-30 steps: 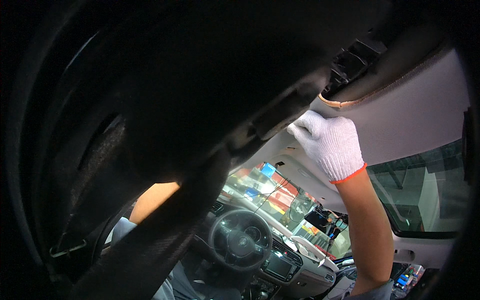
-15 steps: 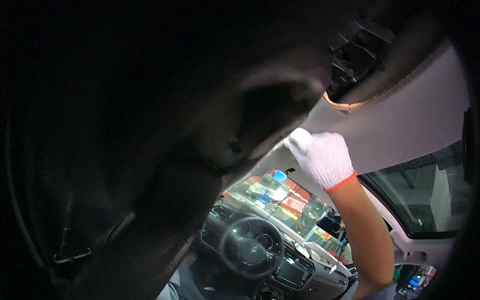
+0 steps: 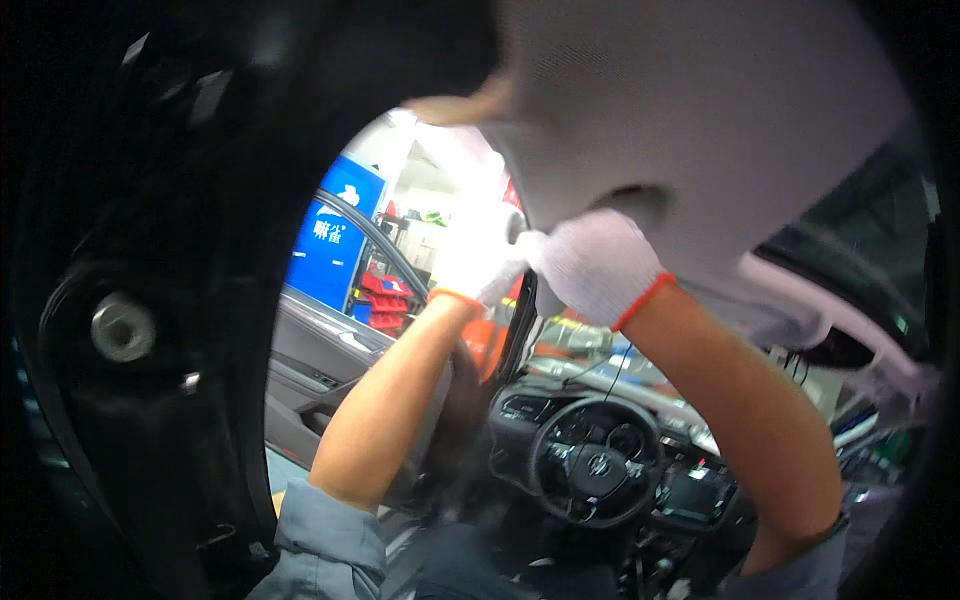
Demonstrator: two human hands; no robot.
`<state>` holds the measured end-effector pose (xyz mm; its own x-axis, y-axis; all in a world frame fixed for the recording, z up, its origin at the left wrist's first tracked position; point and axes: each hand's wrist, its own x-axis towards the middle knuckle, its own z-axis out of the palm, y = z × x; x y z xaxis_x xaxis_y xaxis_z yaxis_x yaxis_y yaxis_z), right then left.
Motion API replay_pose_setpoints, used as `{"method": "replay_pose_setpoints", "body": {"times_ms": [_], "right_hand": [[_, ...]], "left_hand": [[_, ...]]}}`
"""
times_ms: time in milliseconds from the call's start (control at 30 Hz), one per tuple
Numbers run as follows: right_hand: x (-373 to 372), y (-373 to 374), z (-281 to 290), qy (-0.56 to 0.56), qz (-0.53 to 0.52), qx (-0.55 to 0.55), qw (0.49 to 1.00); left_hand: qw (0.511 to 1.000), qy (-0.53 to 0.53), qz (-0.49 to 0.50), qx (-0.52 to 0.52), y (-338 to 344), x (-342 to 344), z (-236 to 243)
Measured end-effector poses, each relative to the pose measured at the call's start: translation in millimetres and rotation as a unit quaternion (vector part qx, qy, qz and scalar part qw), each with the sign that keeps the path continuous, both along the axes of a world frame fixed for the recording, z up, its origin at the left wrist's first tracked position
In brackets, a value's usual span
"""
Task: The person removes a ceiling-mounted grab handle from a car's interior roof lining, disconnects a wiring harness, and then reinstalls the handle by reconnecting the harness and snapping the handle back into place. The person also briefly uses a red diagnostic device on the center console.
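Observation:
My left hand [image 3: 485, 258], in a white knit glove with an orange cuff, is raised at the upper edge of the open door frame [image 3: 522, 320]; glare washes out its fingers, which look closed. My right hand [image 3: 585, 258], gloved alike, is beside it with curled fingers meeting the left fingertips at that edge. What they grip is hidden. Just above them is the light grey headliner [image 3: 700, 110], which has a dark recess [image 3: 640, 197].
A dark pillar [image 3: 200, 200] with a round bolt [image 3: 125, 330] fills the left. The open door [image 3: 315, 355] shows a blue panel [image 3: 330, 250] and red bins [image 3: 385, 305] beyond. Below are the steering wheel [image 3: 595, 462], dashboard screen [image 3: 692, 492] and a hanging cable [image 3: 620, 370].
The view has swung, showing more of the door opening and headliner. My left hand has come into view, raised beside my right hand, which now sits further left in the picture.

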<state>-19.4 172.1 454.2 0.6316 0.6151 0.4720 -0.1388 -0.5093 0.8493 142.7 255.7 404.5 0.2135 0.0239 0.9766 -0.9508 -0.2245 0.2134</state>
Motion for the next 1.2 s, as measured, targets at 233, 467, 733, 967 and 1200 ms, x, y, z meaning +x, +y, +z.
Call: {"method": "replay_pose_setpoints", "body": {"times_ms": [233, 467, 733, 967, 1200], "right_hand": [[23.9, -15.2, -1.6, -0.023, -0.017, -0.009, 1.0], [34.8, -21.8, -2.8, -0.08, -0.06, -0.096, 0.99], [49.2, -45.6, 3.7, -0.032, -0.076, -0.083, 0.993], [55.6, -54.9, 1.0, -0.028, -0.056, -0.092, 0.994], [70.2, -80.1, -0.2, -0.016, -0.028, -0.067, 0.997]], "left_hand": [[0.998, -0.036, 0.047, 0.036, -8.5, 21.0, -2.3], [0.996, -0.033, 0.072, 0.045, -25.2, 41.5, 2.0], [0.999, 0.016, 0.01, 0.039, -49.6, 49.5, 0.9], [0.999, -0.032, -0.011, 0.022, -50.5, 40.4, -4.6], [0.988, -0.055, 0.141, 0.042, -70.5, 56.5, 1.7]]}}
